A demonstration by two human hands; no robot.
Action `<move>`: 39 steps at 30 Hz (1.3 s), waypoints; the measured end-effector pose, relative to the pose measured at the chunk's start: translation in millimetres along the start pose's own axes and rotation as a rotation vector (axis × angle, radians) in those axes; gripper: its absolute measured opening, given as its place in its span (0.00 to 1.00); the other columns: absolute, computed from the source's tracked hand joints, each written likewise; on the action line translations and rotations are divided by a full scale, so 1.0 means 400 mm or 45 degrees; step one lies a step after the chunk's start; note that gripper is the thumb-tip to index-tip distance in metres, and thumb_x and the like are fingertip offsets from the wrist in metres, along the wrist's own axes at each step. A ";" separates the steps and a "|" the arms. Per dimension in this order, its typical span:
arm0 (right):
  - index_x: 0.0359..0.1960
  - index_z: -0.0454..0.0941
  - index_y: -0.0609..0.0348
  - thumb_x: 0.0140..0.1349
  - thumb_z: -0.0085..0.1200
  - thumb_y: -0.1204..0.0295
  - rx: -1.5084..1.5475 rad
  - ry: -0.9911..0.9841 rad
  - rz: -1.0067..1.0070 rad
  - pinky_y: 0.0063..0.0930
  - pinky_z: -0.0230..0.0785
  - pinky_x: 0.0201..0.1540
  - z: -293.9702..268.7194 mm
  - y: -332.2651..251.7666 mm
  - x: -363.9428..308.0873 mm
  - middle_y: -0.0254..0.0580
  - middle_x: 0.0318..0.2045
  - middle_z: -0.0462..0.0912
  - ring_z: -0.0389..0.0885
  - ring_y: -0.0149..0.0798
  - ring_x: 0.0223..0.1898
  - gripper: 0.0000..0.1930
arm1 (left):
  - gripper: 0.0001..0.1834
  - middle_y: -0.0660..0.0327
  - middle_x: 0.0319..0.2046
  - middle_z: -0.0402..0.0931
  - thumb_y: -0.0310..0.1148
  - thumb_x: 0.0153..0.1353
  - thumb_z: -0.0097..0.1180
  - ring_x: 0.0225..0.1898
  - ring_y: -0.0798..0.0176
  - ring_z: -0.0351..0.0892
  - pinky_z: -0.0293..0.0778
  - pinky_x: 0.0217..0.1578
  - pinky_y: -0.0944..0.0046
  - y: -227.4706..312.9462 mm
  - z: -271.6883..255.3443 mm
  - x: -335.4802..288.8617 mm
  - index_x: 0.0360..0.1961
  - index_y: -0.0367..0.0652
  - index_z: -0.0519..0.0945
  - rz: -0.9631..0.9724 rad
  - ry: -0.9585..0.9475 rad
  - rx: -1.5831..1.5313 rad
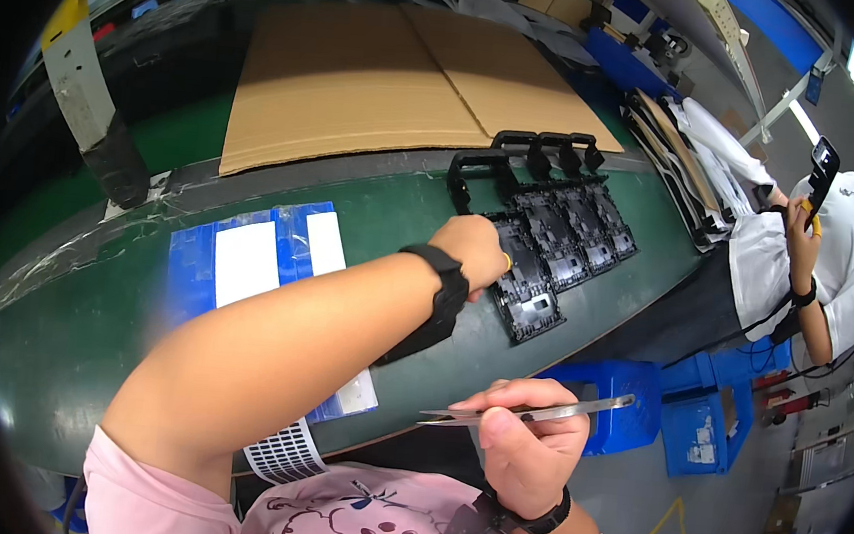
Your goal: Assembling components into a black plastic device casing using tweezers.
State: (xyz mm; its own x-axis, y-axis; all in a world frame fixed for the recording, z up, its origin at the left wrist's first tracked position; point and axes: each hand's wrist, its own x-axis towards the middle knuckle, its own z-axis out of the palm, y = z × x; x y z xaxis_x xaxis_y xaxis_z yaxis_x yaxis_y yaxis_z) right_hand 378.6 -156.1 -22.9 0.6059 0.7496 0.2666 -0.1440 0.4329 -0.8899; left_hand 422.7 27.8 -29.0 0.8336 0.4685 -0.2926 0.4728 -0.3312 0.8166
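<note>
My left hand (469,251) reaches across the bench with its fingers curled down, at the left edge of a black plastic housing (523,293). Something yellow shows on one fingertip; what the fingers hold, if anything, is hidden. More black housings (578,231) lie close alongside in a row, with looped black handle-like parts (546,156) at their far ends. Under my left wrist, part of another black piece (409,340) shows. Nearer my body, my right hand (531,451) holds metal tweezers (576,409) in a pinch, their points facing left, above the bench's front edge.
Blue-and-white sheets (247,258) and a white sheet with a black grid (286,453) lie at left. Flat cardboard (361,86) covers the far side. Blue bins (627,408) stand right of the bench. A person (845,250) at right holds a black part (824,173).
</note>
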 end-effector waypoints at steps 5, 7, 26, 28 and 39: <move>0.30 0.73 0.70 0.50 0.53 0.82 0.030 0.132 0.145 0.12 0.61 0.22 -0.048 0.003 0.002 0.48 0.27 0.79 0.70 0.23 0.20 0.06 | 0.10 0.58 0.16 0.73 0.30 0.53 0.50 0.17 0.64 0.76 0.69 0.15 0.68 -0.041 -0.073 -0.028 0.23 0.31 0.73 0.065 0.299 -0.204; 0.30 0.74 0.70 0.50 0.53 0.82 0.039 0.113 0.171 0.12 0.61 0.23 -0.048 0.006 0.009 0.47 0.27 0.79 0.71 0.24 0.21 0.06 | 0.07 0.61 0.20 0.72 0.29 0.53 0.51 0.22 0.66 0.76 0.70 0.22 0.70 -0.085 -0.133 -0.086 0.27 0.35 0.72 0.320 0.550 -0.481; 0.34 0.73 0.69 0.51 0.52 0.84 -0.201 0.062 0.518 0.12 0.64 0.27 0.184 0.192 0.059 0.37 0.26 0.77 0.72 0.21 0.25 0.08 | 0.18 0.62 0.39 0.72 0.34 0.63 0.40 0.37 0.70 0.70 0.68 0.41 0.70 -0.322 -0.265 -0.535 0.52 0.38 0.65 0.451 1.107 -1.228; 0.34 0.73 0.69 0.50 0.52 0.84 -0.232 0.056 0.512 0.13 0.65 0.27 0.182 0.193 0.063 0.37 0.26 0.77 0.72 0.22 0.25 0.08 | 0.18 0.61 0.41 0.71 0.34 0.63 0.39 0.38 0.69 0.70 0.68 0.41 0.69 -0.329 -0.259 -0.537 0.53 0.39 0.64 0.397 1.184 -1.257; 0.33 0.74 0.70 0.51 0.51 0.83 -0.289 0.004 0.665 0.13 0.64 0.24 0.178 0.186 0.083 0.41 0.23 0.77 0.74 0.24 0.22 0.07 | 0.21 0.61 0.47 0.68 0.40 0.63 0.38 0.46 0.66 0.69 0.67 0.47 0.64 -0.314 -0.237 -0.529 0.54 0.42 0.63 0.316 0.919 -1.446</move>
State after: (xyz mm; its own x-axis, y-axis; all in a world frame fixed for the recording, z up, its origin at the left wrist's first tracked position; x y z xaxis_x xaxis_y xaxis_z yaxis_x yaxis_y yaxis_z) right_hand 332.3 -63.5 -53.7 0.5017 0.8336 -0.2313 -0.2535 -0.1140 -0.9606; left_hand 159.8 47.8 -22.7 0.3630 0.9308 -0.0432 -0.4500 0.2157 0.8666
